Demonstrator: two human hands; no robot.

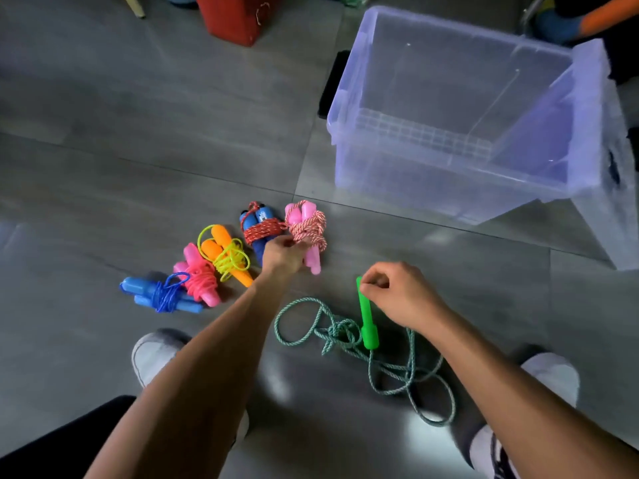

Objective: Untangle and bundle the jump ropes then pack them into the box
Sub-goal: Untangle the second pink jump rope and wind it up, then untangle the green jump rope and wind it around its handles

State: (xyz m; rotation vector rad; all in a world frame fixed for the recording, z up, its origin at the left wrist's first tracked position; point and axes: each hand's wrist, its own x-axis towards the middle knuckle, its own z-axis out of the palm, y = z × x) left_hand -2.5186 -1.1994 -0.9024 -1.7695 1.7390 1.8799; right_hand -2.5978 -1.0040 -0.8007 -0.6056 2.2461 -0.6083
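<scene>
The left hand, near the middle of the frame, pinches the cord of the pale pink bundle, whose handles are wrapped in pink-and-white rope. The right hand, just right of centre, is closed around the top of an upright green handle; its green-and-white rope lies loose and knotted on the grey tiled floor below, between two white shoes. Four more tied bundles lie in a slanting row to the left of the pink one: a dark blue bundle wound in red cord, an orange bundle in yellow cord, a hot pink bundle, and a light blue bundle at lower left. The clear plastic box stands open at the upper right of the frame with nothing visible inside it. A red container sits at the top edge
</scene>
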